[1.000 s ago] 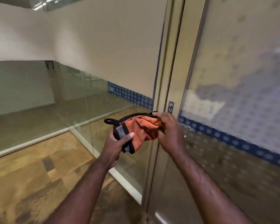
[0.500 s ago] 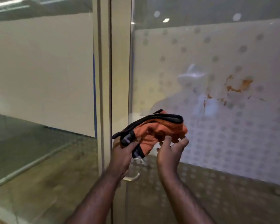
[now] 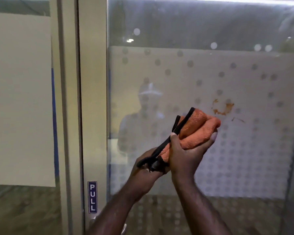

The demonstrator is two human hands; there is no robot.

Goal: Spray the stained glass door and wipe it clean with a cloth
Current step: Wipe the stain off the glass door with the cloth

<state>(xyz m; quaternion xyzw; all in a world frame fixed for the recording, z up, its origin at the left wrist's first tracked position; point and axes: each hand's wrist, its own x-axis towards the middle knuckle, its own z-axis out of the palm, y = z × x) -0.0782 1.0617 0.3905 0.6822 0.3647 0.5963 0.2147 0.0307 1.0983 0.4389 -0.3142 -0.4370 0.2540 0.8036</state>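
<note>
The glass door (image 3: 202, 75) fills the view, frosted with a pattern of dots. A brown-orange stain (image 3: 223, 107) marks the glass right of centre, with a thin smear just below and to its right. An orange cloth with black trim (image 3: 196, 126) is bunched up just left of and below the stain. My right hand (image 3: 185, 155) grips the bunched part from below. My left hand (image 3: 146, 168) holds the cloth's black-edged lower end. No spray bottle is in view.
The pale metal door frame (image 3: 92, 99) runs down the left, with a blue PULL label (image 3: 92, 197) low on it. A metal door handle (image 3: 93, 221) peeks out below the label. A fixed glass panel (image 3: 20, 99) lies further left. A person's reflection shows in the glass.
The view has swung from the side panel to face the door. Both hands have raised the cloth and bunched it tighter, bringing it up close to the stain.
</note>
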